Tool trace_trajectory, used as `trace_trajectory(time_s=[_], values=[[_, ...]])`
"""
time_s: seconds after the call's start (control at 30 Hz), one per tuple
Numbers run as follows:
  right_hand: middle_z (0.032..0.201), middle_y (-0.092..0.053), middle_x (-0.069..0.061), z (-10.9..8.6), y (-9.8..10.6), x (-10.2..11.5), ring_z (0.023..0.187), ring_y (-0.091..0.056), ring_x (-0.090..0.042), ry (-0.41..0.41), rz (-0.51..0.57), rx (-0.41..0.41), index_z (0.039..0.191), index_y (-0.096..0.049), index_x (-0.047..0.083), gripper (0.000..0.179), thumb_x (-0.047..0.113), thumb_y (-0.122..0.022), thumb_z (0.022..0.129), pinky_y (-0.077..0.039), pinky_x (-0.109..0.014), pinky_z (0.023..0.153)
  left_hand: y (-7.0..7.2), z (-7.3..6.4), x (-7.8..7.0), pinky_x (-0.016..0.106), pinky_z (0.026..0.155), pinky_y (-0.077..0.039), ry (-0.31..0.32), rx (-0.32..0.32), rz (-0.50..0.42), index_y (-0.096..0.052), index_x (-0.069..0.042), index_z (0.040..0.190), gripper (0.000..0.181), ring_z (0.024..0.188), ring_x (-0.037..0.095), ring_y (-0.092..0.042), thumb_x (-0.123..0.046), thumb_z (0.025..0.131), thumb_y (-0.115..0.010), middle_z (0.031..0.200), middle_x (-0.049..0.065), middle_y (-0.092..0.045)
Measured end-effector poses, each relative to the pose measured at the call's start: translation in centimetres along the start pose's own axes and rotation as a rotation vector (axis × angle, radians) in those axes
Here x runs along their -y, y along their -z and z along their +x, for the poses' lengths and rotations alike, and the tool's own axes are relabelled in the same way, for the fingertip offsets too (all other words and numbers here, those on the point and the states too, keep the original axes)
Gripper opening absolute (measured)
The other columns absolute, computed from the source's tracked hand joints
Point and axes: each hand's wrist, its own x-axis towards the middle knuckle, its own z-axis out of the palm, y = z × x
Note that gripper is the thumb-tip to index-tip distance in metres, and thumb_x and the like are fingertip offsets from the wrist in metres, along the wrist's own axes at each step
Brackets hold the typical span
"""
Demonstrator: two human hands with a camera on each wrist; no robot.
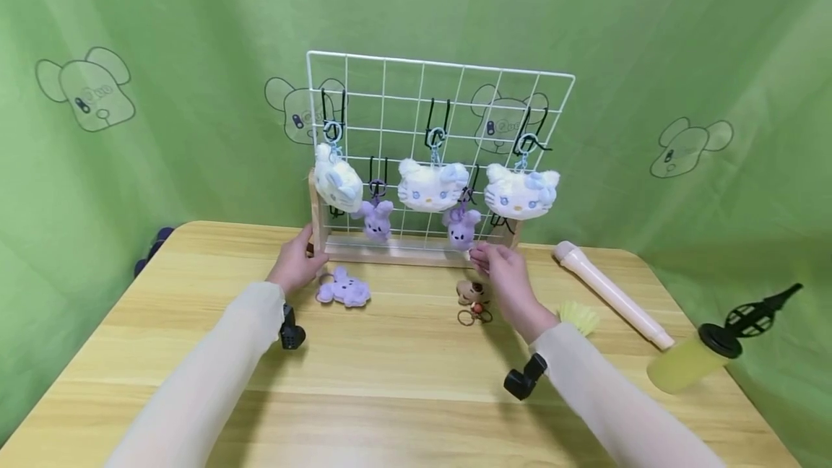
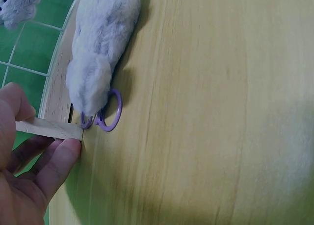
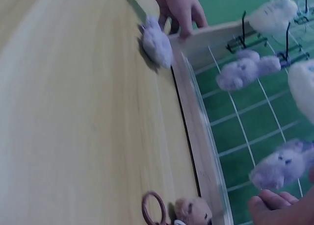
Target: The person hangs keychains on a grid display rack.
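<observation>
A white wire grid display rack (image 1: pixel 404 144) with a wooden stand is at the back of the table. My left hand (image 1: pixel 298 264) grips the stand's wooden end piece (image 2: pixel 51 129), thumb on one side and fingers on the other. A purple plush keychain (image 1: pixel 344 288) lies by that hand. My right hand (image 1: pixel 508 282) is at the rack's lower right, its fingertips close under a hanging purple plush keychain (image 1: pixel 461 229); whether they touch is unclear. Another purple plush (image 1: pixel 375 222) and white cat plush keychains (image 1: pixel 432 185) hang from black hooks.
A brown plush keychain (image 1: pixel 471 293) with rings lies in front of the right hand. Rightward are a pale yellow shuttlecock-like thing (image 1: pixel 578 316), a pink-white stick (image 1: pixel 612 293) and a yellow cylinder (image 1: pixel 685 365) with a black top. A green curtain (image 1: pixel 403 6) hangs behind.
</observation>
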Motion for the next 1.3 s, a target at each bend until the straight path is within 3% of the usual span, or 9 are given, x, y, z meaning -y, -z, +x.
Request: trace_trajectory(time_s=[0.1,0.2,0.37,0.5,0.63,0.77,1.0,1.13,1.3], values=[[0.132,-0.065,-0.017,-0.6,-0.8,-0.3,0.099,-0.064,-0.002,-0.008,-0.049,0.086,0.145,-0.048,-0.012,0.044,0.015,-0.039,0.112,-0.056,-0.028,0.111,0.0,-0.1,0.0,0.033,0.074,-0.065,0.005,-0.004,-0.006,-0.021,-0.006,0.166,0.077,0.098,0.036,-0.068,-0.009,0.1,-0.061,0.135,0.036,-0.06],[0.133,-0.065,-0.026,-0.9,-2.1,-0.9,0.108,-0.07,-0.015,0.029,-0.117,0.184,0.141,-0.052,-0.014,0.041,0.013,-0.043,0.111,-0.053,-0.042,0.117,0.0,-0.2,0.0,0.033,0.074,-0.065,0.002,-0.01,-0.005,-0.023,-0.004,0.165,0.075,0.099,0.037,-0.068,-0.008,0.1,-0.061,0.135,0.036,-0.06],[0.129,-0.067,-0.032,-0.9,-5.6,-2.0,0.117,-0.068,-0.039,0.159,-0.259,0.315,0.133,-0.059,-0.012,0.036,0.013,-0.052,0.108,-0.058,-0.049,0.109,-0.1,-0.2,-0.1,0.032,0.074,-0.065,0.01,0.001,-0.01,-0.023,-0.003,0.165,0.075,0.099,0.036,-0.068,-0.008,0.1,-0.061,0.135,0.036,-0.059],[0.118,-0.071,-0.026,-0.3,-9.6,-2.4,0.107,-0.069,-0.038,0.268,-0.383,0.37,0.125,-0.066,-0.006,0.032,0.017,-0.06,0.105,-0.063,-0.045,0.097,0.1,-0.2,0.0,0.03,0.072,-0.064,0.014,0.004,-0.012,-0.021,-0.003,0.165,0.077,0.098,0.035,-0.067,-0.008,0.1,-0.061,0.134,0.036,-0.059],[0.116,-0.072,-0.021,0.5,-13.6,-2.6,0.106,-0.069,-0.031,0.372,-0.498,0.394,0.124,-0.065,-0.005,0.035,0.022,-0.064,0.103,-0.062,-0.041,0.098,0.3,-0.1,0.2,0.031,0.073,-0.064,0.008,-0.001,-0.001,-0.021,-0.003,0.165,0.076,0.1,0.036,-0.067,-0.008,0.1,-0.062,0.132,0.035,-0.06],[0.117,-0.07,-0.019,1.2,-16.4,-2.8,0.106,-0.066,-0.028,0.424,-0.59,0.417,0.127,-0.063,-0.006,0.04,0.026,-0.064,0.103,-0.06,-0.04,0.099,0.5,0.1,0.2,0.031,0.072,-0.064,0.004,0.005,0.007,-0.025,-0.003,0.163,0.074,0.101,0.037,-0.067,-0.009,0.1,-0.062,0.132,0.035,-0.061],[0.115,-0.068,-0.012,1.7,-19.3,-2.7,0.104,-0.062,-0.025,0.414,-0.783,0.392,0.12,-0.065,0.004,0.04,0.039,-0.067,0.1,-0.058,-0.039,0.09,0.7,0.4,0.0,0.029,0.07,-0.062,-0.002,0.028,0.007,-0.028,-0.004,0.161,0.071,0.096,0.034,-0.067,-0.007,0.098,-0.062,0.128,0.035,-0.062],[0.122,-0.065,-0.011,1.6,-20.2,-2.5,0.118,-0.058,-0.029,0.387,-0.929,0.352,0.119,-0.065,0.01,0.04,0.044,-0.068,0.099,-0.057,-0.043,0.096,0.8,0.3,0.0,0.028,0.068,-0.063,-0.003,0.035,0.0,-0.029,-0.004,0.16,0.071,0.089,0.03,-0.067,-0.006,0.097,-0.062,0.125,0.035,-0.062],[0.125,-0.059,-0.011,1.7,-20.5,-2.0,0.125,-0.049,-0.028,0.339,-0.991,0.405,0.114,-0.063,0.013,0.033,0.04,-0.071,0.097,-0.052,-0.042,0.1,1.0,0.4,0.2,0.027,0.066,-0.062,0.008,0.041,-0.023,-0.03,-0.005,0.16,0.071,0.082,0.025,-0.066,-0.007,0.097,-0.062,0.123,0.034,-0.061]])
